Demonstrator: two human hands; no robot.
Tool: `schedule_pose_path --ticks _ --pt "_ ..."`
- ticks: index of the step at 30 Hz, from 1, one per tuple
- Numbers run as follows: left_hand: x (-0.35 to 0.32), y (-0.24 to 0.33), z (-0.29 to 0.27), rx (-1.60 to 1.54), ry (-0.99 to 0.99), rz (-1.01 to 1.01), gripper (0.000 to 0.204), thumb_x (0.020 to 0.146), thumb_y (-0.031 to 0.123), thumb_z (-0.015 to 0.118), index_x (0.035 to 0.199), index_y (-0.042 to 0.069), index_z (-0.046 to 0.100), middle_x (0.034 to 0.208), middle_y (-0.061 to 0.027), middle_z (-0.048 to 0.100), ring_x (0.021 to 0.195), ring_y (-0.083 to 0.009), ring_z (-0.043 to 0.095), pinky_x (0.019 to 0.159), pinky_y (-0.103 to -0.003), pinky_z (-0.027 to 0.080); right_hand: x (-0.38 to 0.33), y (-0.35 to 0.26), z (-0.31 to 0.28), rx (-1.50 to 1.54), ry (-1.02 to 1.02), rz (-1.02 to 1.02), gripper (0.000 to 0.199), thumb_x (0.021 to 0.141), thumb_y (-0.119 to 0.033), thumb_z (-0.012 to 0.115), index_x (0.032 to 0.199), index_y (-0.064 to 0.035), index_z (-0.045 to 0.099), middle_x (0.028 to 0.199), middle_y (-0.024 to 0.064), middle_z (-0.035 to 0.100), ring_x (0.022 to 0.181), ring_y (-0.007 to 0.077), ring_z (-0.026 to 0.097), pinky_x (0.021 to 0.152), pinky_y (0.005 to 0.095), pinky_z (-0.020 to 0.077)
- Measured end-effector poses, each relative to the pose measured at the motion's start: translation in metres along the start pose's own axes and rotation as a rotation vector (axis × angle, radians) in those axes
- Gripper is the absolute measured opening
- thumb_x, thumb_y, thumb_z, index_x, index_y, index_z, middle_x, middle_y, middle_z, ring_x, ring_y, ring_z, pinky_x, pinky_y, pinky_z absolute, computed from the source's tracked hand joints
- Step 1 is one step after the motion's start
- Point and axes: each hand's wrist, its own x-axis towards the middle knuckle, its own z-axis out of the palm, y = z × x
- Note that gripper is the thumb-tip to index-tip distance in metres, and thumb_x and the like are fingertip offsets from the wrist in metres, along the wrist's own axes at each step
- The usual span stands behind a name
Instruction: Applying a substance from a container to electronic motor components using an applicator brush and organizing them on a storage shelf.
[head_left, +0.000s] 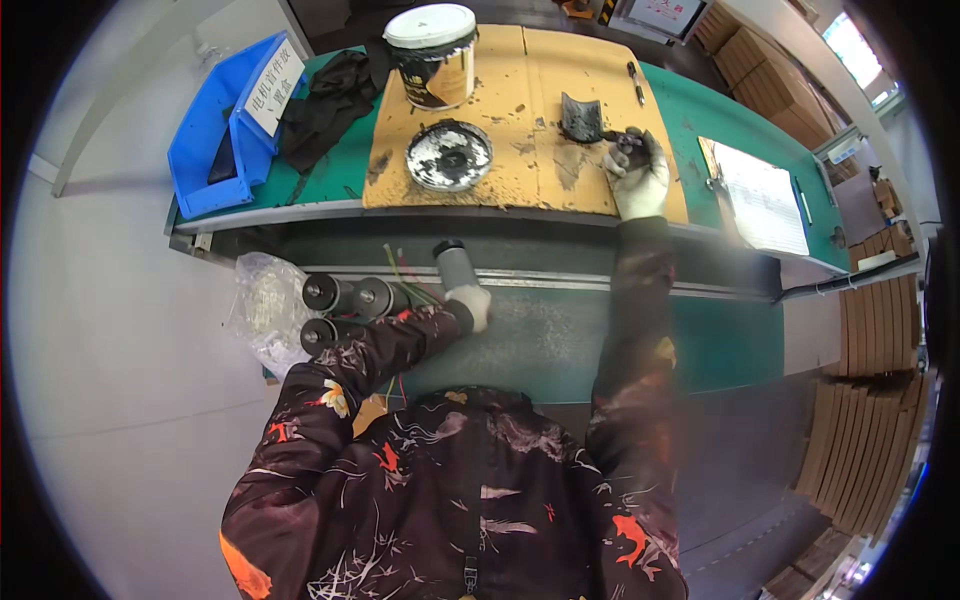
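My left hand (472, 305), in a whitish glove, is wrapped round the lower part of a grey cylindrical motor (458, 268) with a black end, over the lower green surface. Up on the cardboard sheet (530, 75), my right hand (640, 180) has its fingers curled together. Its glove is stained black at the fingertips, and a small dark thing (627, 142) there is too unclear to name. Just left of those fingers lies a black curved, trough-like piece (581, 118). A round lid (449, 157) smeared with black paste and a black bucket (436, 65) with a white lid are farther left.
Several motors (378, 297) with thin wires lie left of my left hand, beside a clear plastic bag (268, 312). A blue bin (215, 185) and dark cloth (330, 115) occupy the bench's left end. To the right are a marker (636, 82), a clipboard (760, 200) and stacked cardboard (858, 450).
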Motion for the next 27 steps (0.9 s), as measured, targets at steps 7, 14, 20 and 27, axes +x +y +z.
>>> schedule_pose_path --ticks 7,14,20,27 --pt "-0.024 0.100 0.115 0.090 -0.014 0.293 0.017 0.074 0.012 0.066 0.086 0.006 0.077 0.088 -0.0151 0.074 0.086 -0.0327 0.073 0.072 -0.045 0.057 -0.054 -0.016 0.007 -0.018 0.088 0.028 0.021 0.095 -0.026 0.059 0.100 -0.0058 0.064 0.085 0.0065 0.061 0.070 0.0159 0.054 0.059 0.0313 0.0405" --pt "0.063 0.134 0.090 -0.389 0.652 -0.421 0.077 0.074 0.034 0.077 0.133 -0.001 0.043 0.132 -0.0264 0.048 0.117 -0.0433 0.054 0.100 -0.048 0.046 -0.301 -0.062 -0.082 -0.069 0.814 -0.005 0.015 0.095 -0.027 0.058 0.093 -0.0123 0.062 0.082 -0.0001 0.060 0.068 0.0156 0.055 0.059 0.0279 0.0430" --pt "0.133 0.120 0.093 -0.702 0.240 -0.653 0.059 0.064 0.037 0.083 0.105 -0.002 0.068 0.114 -0.0248 0.066 0.105 -0.0359 0.067 0.089 -0.041 0.055 -0.469 -0.041 -0.155 0.191 1.088 -0.121 0.021 0.095 -0.028 0.057 0.091 -0.0078 0.062 0.070 0.0011 0.054 0.057 0.0150 0.048 0.049 0.0275 0.0353" --pt "0.091 0.250 0.044 -0.345 0.506 0.219 0.059 0.058 0.029 0.087 0.102 0.001 0.060 0.105 -0.0185 0.060 0.100 -0.0334 0.060 0.088 -0.042 0.051 -0.509 -0.035 -0.166 0.339 1.188 -0.297 0.022 0.092 -0.029 0.061 0.085 -0.0100 0.066 0.069 0.0012 0.060 0.055 0.0162 0.048 0.048 0.0281 0.0344"
